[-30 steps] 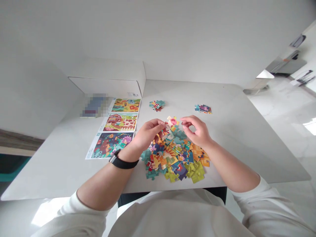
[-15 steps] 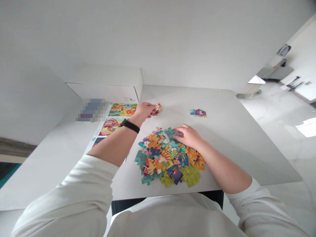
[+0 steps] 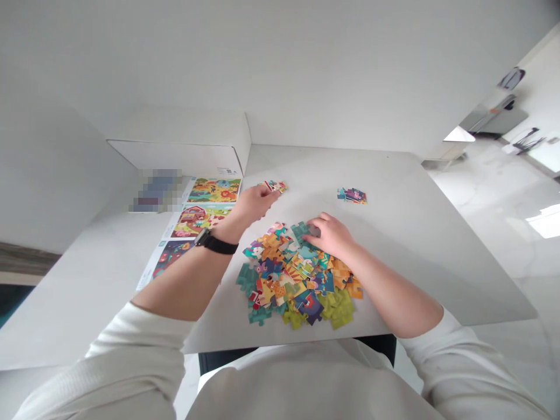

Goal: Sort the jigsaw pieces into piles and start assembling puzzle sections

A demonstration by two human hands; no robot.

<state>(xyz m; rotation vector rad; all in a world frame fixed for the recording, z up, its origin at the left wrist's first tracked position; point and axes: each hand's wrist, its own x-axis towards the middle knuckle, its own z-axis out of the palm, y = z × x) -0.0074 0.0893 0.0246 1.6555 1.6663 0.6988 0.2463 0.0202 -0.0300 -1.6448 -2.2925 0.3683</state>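
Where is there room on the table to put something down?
A wide bare patch of table lies right of the right hand, out to the edge. A smaller gap sits between the left little pile and the right little pile. It's crowded at the big puzzle heap and just left of the left hand, where printed pictures lie by the white box.

White table (image 3: 415,251): big puzzle pile (image 3: 293,277), small left cluster (image 3: 279,186), small right cluster (image 3: 352,195), printed pictures (image 3: 213,191), box (image 3: 175,157).

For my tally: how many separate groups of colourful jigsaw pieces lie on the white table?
3: the big multicoloured pile at the right hand; small red-yellow cluster at the left hand; small purple-teal cluster beyond the pile. Hands may hide more.
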